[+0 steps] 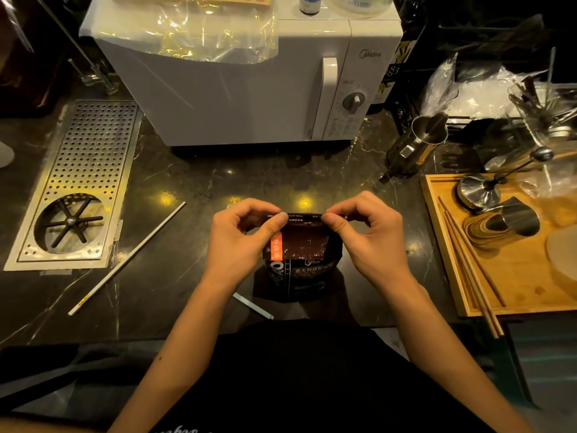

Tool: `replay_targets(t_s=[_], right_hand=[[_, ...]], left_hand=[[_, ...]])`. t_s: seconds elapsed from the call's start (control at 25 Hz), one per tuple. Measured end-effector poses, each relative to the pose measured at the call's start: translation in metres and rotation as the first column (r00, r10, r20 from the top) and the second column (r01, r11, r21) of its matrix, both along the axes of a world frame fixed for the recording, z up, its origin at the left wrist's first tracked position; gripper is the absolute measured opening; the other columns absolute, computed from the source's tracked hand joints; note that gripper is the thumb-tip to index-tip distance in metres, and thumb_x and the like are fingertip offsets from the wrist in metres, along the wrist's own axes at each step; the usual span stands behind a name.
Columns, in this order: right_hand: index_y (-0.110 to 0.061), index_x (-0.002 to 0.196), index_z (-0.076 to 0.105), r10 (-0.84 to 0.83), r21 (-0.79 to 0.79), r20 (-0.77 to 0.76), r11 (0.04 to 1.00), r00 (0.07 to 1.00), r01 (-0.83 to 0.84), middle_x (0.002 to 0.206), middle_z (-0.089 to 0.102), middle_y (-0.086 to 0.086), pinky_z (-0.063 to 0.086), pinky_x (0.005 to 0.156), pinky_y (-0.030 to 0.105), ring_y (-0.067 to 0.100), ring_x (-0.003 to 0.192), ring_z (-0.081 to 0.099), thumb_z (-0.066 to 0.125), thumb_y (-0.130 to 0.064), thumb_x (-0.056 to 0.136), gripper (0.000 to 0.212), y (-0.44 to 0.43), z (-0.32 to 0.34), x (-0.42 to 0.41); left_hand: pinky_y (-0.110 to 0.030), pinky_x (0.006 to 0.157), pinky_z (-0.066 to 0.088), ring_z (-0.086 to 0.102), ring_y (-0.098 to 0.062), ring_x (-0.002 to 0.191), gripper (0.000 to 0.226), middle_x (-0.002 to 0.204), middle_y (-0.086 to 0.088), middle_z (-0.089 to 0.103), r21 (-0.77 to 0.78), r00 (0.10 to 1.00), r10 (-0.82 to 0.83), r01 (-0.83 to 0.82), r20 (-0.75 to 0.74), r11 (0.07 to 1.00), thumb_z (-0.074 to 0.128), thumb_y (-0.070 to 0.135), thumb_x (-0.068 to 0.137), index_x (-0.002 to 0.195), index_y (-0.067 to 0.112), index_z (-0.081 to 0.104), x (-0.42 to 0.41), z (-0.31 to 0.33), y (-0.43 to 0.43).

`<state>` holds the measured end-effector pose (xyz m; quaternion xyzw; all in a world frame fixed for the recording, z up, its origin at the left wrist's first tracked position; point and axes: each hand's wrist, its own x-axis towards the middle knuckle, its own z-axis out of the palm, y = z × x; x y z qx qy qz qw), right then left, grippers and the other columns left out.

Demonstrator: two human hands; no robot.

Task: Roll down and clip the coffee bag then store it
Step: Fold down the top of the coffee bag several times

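A dark coffee bag [301,267] with an orange label stands upright on the black marble counter, right in front of me. Its top flap is folded toward me. My left hand [242,239] pinches the bag's top edge at the left corner. My right hand [370,237] pinches the same edge at the right corner. A long white clip bar [128,257] lies diagonally on the counter to the left of the bag. A shorter pale strip [253,305] lies at the bag's lower left, near the counter's front edge.
A white microwave [249,89] stands behind the bag. A perforated steel rinser tray [78,189] is set into the counter at left. At right sit a wooden tray [512,260] with metal tools and chopsticks, and a steel pitcher [418,145].
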<state>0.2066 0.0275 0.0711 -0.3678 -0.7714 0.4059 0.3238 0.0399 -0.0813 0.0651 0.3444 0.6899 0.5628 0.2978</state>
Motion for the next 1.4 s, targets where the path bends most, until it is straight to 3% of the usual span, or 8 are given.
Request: replay_targets(t_s=[0.2, 0.48, 0.68, 0.84, 1.0, 1.12, 1.24, 1.4], right_hand=[[-0.016, 0.087, 0.072, 0.078, -0.153, 0.013, 0.985, 0.997, -0.075, 0.087, 0.065, -0.011, 0.054, 0.079, 0.029, 0.012, 0.087, 0.065, 0.071, -0.012, 0.085, 0.005, 0.007, 0.000, 0.005], [-0.019, 0.080, 0.072, 0.016, -0.201, -0.012, 0.979, 1.000, -0.018, 0.080, 0.068, 0.001, 0.053, 0.076, 0.028, 0.019, 0.079, 0.065, 0.072, -0.007, 0.083, 0.013, 0.008, -0.002, 0.007], [-0.023, 0.085, 0.071, 0.054, -0.308, -0.077, 0.949, 0.996, -0.075, 0.077, 0.069, -0.009, 0.054, 0.073, 0.021, 0.005, 0.075, 0.065, 0.068, -0.002, 0.086, 0.021, 0.008, 0.002, 0.007], [-0.018, 0.084, 0.069, -0.006, -0.223, -0.030, 0.975, 1.000, -0.001, 0.081, 0.067, 0.001, 0.053, 0.075, 0.030, 0.016, 0.079, 0.064, 0.067, -0.003, 0.086, 0.016, 0.003, -0.002, 0.006], [-0.014, 0.088, 0.067, 0.034, -0.090, -0.003, 0.995, 0.999, -0.034, 0.086, 0.062, -0.007, 0.051, 0.078, 0.027, 0.009, 0.084, 0.061, 0.065, -0.005, 0.088, 0.009, -0.001, 0.000, 0.002], [-0.012, 0.092, 0.067, 0.084, -0.014, 0.062, 0.996, 0.995, -0.083, 0.090, 0.061, -0.005, 0.052, 0.082, 0.031, 0.011, 0.090, 0.060, 0.062, -0.010, 0.091, 0.005, -0.002, 0.005, -0.001], [-0.014, 0.096, 0.070, 0.144, 0.027, 0.070, 0.989, 0.987, -0.147, 0.094, 0.063, -0.003, 0.050, 0.081, 0.024, 0.007, 0.092, 0.061, 0.066, -0.012, 0.090, 0.008, 0.001, 0.009, -0.004], [-0.012, 0.088, 0.071, 0.182, 0.084, 0.059, 0.979, 0.982, -0.187, 0.087, 0.063, -0.002, 0.044, 0.076, 0.014, 0.005, 0.082, 0.059, 0.068, -0.008, 0.087, 0.005, -0.005, 0.009, -0.017]], left_hand=[[-0.035, 0.084, 0.057, 0.071, -0.016, 0.084, 0.015, 0.077, 0.012, 0.073, 0.028, 1.000, 0.009, -0.009, -0.014, 1.000, 0.077, 0.014, 0.078, 0.077, 0.027, 0.072, -0.004, -0.007, -0.001], [-0.032, 0.081, 0.057, 0.072, -0.017, 0.088, 0.013, 0.088, 0.006, 0.076, 0.031, 0.996, -0.082, 0.081, 0.020, 0.996, 0.071, 0.016, 0.083, 0.088, 0.027, 0.074, -0.010, -0.007, -0.006], [-0.026, 0.075, 0.057, 0.071, -0.011, 0.081, 0.013, 0.081, 0.011, 0.075, 0.032, 0.998, -0.014, 0.012, 0.058, 0.999, 0.074, 0.010, 0.080, 0.084, 0.022, 0.073, -0.010, -0.008, -0.006], [-0.035, 0.081, 0.057, 0.071, -0.017, 0.085, 0.011, 0.084, 0.004, 0.074, 0.048, 0.999, -0.042, 0.042, 0.004, 0.998, 0.074, 0.009, 0.081, 0.086, 0.019, 0.073, -0.013, -0.009, -0.007], [-0.028, 0.082, 0.054, 0.068, -0.014, 0.090, 0.013, 0.091, 0.004, 0.071, 0.036, 0.977, -0.134, 0.142, -0.163, 0.989, 0.076, 0.016, 0.082, 0.093, 0.020, 0.074, -0.002, -0.001, 0.002], [-0.024, 0.077, 0.051, 0.066, -0.011, 0.085, 0.004, 0.085, 0.008, 0.070, 0.043, 0.975, -0.078, 0.089, -0.210, 0.995, 0.075, 0.017, 0.082, 0.085, 0.018, 0.075, 0.004, -0.001, 0.006], [-0.022, 0.077, 0.050, 0.066, -0.010, 0.083, 0.004, 0.083, 0.006, 0.069, 0.053, 0.969, -0.090, 0.104, -0.229, 0.993, 0.075, 0.015, 0.082, 0.085, 0.016, 0.075, 0.004, -0.001, 0.007], [-0.020, 0.075, 0.049, 0.064, -0.008, 0.082, 0.005, 0.083, 0.005, 0.069, 0.066, 0.958, -0.097, 0.119, -0.268, 0.991, 0.075, 0.013, 0.082, 0.086, 0.014, 0.075, 0.007, 0.001, 0.008]])
